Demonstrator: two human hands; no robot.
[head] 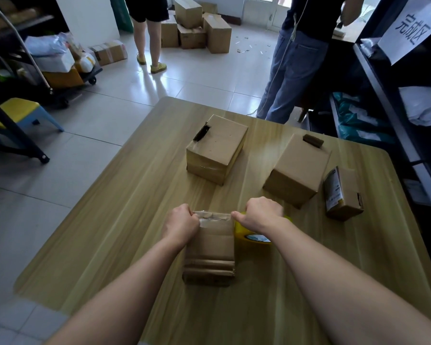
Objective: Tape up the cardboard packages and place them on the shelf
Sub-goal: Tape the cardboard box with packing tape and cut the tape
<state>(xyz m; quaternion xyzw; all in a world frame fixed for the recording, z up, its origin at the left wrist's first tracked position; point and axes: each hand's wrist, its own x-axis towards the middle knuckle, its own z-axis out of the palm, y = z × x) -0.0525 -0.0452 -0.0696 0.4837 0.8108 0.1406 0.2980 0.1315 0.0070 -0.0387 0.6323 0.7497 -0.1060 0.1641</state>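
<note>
Item: cardboard package, near edge of counter. Grip: left hand, fingers clamped on tape end; right hand, fingers curled round yellow tape roll. Advice: keep strip taut, centred over seam, press flat.

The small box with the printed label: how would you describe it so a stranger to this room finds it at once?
Start at the wooden table and go to its right edge, beside the dark shelf. There lies the small box, just right of a larger plain box. It is the smallest of the four boxes and the only one with a printed label.
</note>
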